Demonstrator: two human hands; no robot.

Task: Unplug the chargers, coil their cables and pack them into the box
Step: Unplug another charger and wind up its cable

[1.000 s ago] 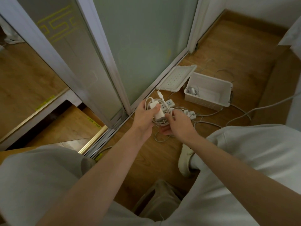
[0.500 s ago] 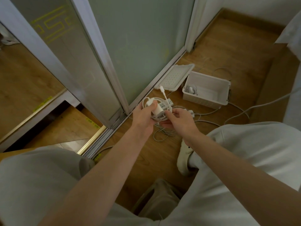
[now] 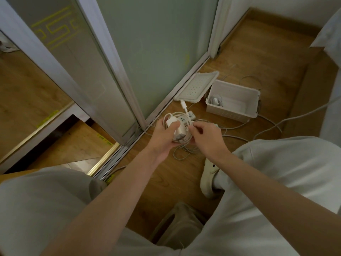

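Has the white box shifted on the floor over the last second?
No. The box stands at the same angle and with the same gap beside its lid by the door track. Only the camera drifted.

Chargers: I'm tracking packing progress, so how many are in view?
2. One charger is gripped in the left hand, its cable pinched by the right hand; a second charger lies coiled in the box. The hands may hide others.
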